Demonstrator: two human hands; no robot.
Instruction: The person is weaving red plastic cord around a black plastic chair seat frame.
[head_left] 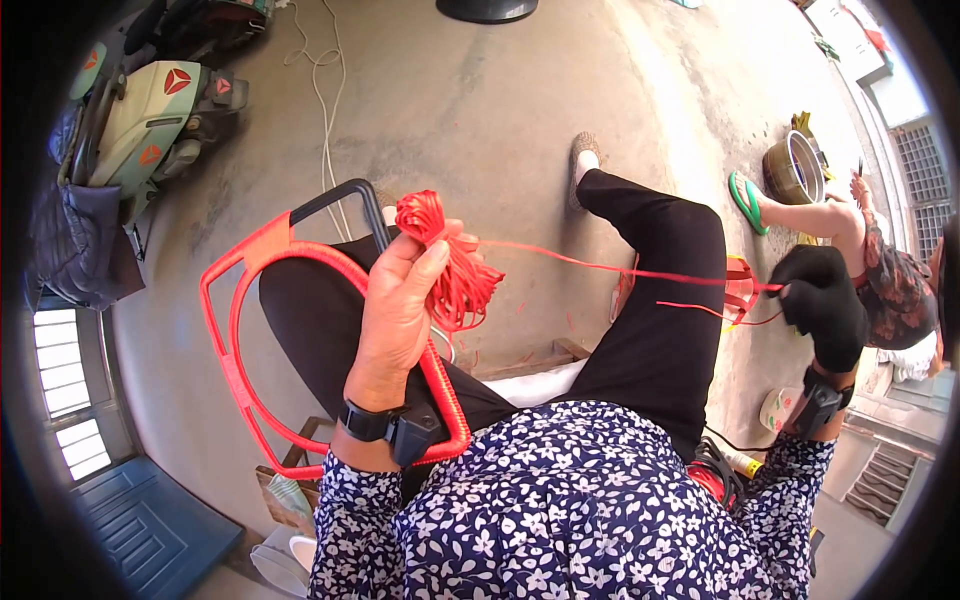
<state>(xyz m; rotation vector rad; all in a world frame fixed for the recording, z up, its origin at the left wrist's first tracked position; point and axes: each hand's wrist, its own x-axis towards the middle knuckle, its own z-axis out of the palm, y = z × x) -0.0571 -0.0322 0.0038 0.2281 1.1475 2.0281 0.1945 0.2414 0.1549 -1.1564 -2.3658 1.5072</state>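
Observation:
A bundle of red cord (465,290) is gripped at its middle by my bare left hand (393,310), thumb on top. From it a single red strand (580,263) runs taut to the right. My right hand (822,300), in a black glove, is closed on that strand, and a loose tail hangs back from it toward my knee. Beneath my left forearm a frame (268,243) with a round hoop inside leans on my left thigh. Much of it is wrapped in red cord, while its top corner is bare black. My left hand and wrist hide part of it.
On the right sits another person (880,240) in green flip-flops, near a metal pot (795,168). A scooter (150,125) stands at the far left, and a white cable (330,110) lies on the floor. Beside my right hip are dark cables (715,468).

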